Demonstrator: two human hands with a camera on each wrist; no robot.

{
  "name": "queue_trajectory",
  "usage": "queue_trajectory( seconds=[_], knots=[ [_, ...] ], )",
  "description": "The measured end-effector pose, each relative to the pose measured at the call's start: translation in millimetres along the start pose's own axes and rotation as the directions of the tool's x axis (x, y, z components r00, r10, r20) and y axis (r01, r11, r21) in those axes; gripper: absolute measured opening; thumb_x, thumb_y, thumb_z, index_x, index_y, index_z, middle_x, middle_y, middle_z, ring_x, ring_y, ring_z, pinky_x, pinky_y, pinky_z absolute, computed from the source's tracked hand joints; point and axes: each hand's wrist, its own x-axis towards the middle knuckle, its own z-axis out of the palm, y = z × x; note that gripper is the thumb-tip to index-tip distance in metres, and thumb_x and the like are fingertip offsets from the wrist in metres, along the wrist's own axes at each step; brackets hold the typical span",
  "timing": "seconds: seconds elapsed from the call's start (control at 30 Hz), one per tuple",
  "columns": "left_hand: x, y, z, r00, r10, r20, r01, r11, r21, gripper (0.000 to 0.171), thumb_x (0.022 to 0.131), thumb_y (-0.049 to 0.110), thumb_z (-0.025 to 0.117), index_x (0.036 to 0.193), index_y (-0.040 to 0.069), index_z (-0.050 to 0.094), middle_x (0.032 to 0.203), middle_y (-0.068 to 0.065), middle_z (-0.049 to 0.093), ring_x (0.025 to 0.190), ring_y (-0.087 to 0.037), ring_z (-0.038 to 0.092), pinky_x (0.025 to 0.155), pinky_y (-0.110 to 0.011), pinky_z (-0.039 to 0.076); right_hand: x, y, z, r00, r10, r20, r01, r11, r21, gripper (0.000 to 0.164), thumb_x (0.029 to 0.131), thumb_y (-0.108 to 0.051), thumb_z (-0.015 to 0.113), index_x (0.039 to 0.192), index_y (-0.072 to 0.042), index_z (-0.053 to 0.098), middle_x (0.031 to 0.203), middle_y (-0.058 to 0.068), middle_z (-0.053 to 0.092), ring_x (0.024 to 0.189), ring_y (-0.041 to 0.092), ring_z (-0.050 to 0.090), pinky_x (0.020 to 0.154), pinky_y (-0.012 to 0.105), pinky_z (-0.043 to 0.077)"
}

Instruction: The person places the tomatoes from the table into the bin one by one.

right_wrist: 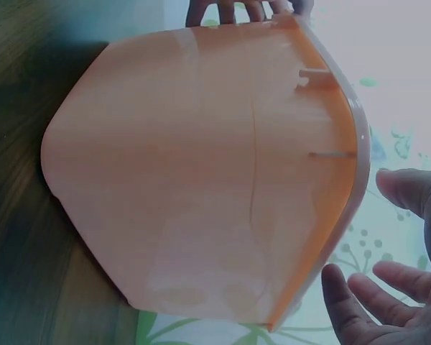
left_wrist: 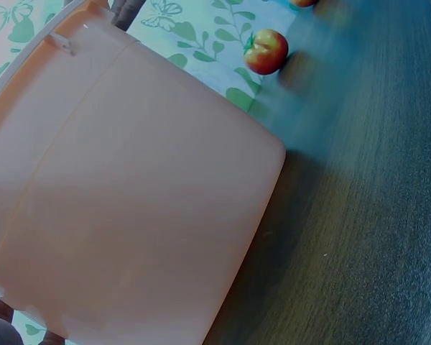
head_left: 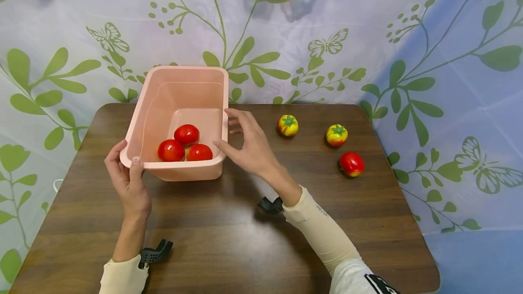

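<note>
A pink plastic bin (head_left: 200,171) tilts toward me at the left of the table, with three red toy tomatoes (head_left: 171,150) gathered at its near end. My left hand (head_left: 134,190) grips the near left corner, thumb over the rim and fingers underneath. At the right side, my right hand (head_left: 255,149) is spread around the rim without gripping it. The right wrist view has its thumb (right_wrist: 406,190) and fingers (right_wrist: 345,305) standing apart beside the rim. The bin's outer wall (left_wrist: 129,180) fills most of the left wrist view.
To the right on the brown wooden table (head_left: 229,244) sit two yellow-and-red toy tomatoes with green tops, one nearer the bin (head_left: 288,125) and one farther right (head_left: 337,135). A red toy tomato (head_left: 352,164) lies close by. A leaf-patterned cloth (head_left: 261,26) hangs behind the table.
</note>
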Motion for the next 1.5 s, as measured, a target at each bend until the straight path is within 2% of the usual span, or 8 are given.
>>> queue_trajectory(
  seconds=[0.1,0.33,0.67,0.8,1.03,1.2,1.4,1.5],
  knots=[
    [0.3,0.5,1.0,1.000,0.000,-0.005,0.000,1.000,-0.005,0.050,0.101,0.002,0.053,0.151,0.005,0.050,0.151,-0.017,0.047,0.144,-0.036,0.046,0.112,-0.025,0.055,0,3,-2,1.000,0.007,-0.016,-0.006,1.000,0.012,0.072,0.092,-0.027,0.085,0.153,-0.008,0.051,0.144,0.012,0.058,0.124,0.026,0.065,0.101,0.031,0.061],
    [0.7,-0.5,0.9,1.000,0.001,-0.006,-0.001,1.000,-0.002,0.051,0.100,0.002,0.052,0.151,0.006,0.050,0.151,-0.017,0.048,0.142,-0.036,0.047,0.111,-0.025,0.056,-3,11,-7,0.998,0.048,-0.032,-0.048,0.999,0.018,0.070,0.093,-0.029,0.084,0.153,-0.016,0.052,0.147,0.005,0.057,0.126,0.021,0.063,0.102,0.032,0.061],
    [0.9,-3.5,-0.1,1.000,-0.005,-0.024,0.004,1.000,-0.025,0.051,0.100,0.001,0.051,0.151,0.002,0.048,0.149,-0.017,0.048,0.137,-0.034,0.048,0.105,-0.026,0.058,-8,25,-16,0.997,0.048,-0.056,-0.048,0.999,-0.014,0.067,0.095,-0.030,0.083,0.153,-0.017,0.052,0.149,0.005,0.058,0.127,0.019,0.064,0.103,0.034,0.061],
    [0.7,-3.6,-0.4,1.000,-0.008,-0.023,0.007,1.000,-0.026,0.051,0.101,0.001,0.051,0.151,0.002,0.048,0.150,-0.016,0.047,0.138,-0.034,0.048,0.105,-0.026,0.057,-10,37,-20,0.995,0.077,-0.058,-0.079,0.996,-0.039,0.066,0.095,-0.030,0.082,0.153,-0.016,0.053,0.149,0.006,0.058,0.127,0.020,0.064,0.103,0.033,0.061],
    [-2.3,-3.0,-0.5,1.000,-0.003,-0.019,0.003,1.000,-0.016,0.050,0.101,0.001,0.051,0.151,0.003,0.049,0.150,-0.016,0.047,0.139,-0.035,0.048,0.107,-0.026,0.057,-16,70,-31,0.982,0.181,-0.048,-0.184,0.980,-0.072,0.067,0.096,-0.033,0.081,0.154,-0.018,0.051,0.150,0.007,0.055,0.128,0.022,0.063,0.102,0.037,0.061],
    [-2.5,-3.4,-0.4,1.000,-0.002,-0.020,0.002,1.000,-0.010,0.051,0.101,0.002,0.051,0.152,0.002,0.048,0.150,-0.016,0.047,0.140,-0.034,0.048,0.108,-0.026,0.057,-19,90,-40,0.977,0.202,-0.066,-0.206,0.977,-0.062,0.067,0.097,-0.030,0.080,0.155,-0.017,0.050,0.151,0.011,0.054,0.129,0.028,0.063,0.104,0.047,0.060],
    [-2.0,-5.0,-0.7,1.000,-0.004,-0.026,0.003,1.000,-0.029,0.051,0.101,0.002,0.050,0.152,0.001,0.046,0.149,-0.016,0.047,0.137,-0.033,0.049,0.104,-0.027,0.057,-22,109,-51,0.972,0.218,-0.089,-0.226,0.970,-0.090,0.067,0.097,-0.030,0.080,0.155,-0.016,0.049,0.150,0.013,0.054,0.128,0.031,0.063,0.105,0.051,0.059],
    [-2.6,-5.5,-0.9,1.000,-0.007,-0.027,0.007,1.000,-0.026,0.052,0.101,0.002,0.050,0.152,0.002,0.046,0.150,-0.016,0.047,0.137,-0.033,0.049,0.104,-0.026,0.058,-24,118,-57,0.966,0.231,-0.115,-0.243,0.965,-0.098,0.066,0.097,-0.029,0.080,0.154,-0.014,0.050,0.147,0.014,0.055,0.128,0.037,0.064,0.106,0.055,0.058]
  ],
)
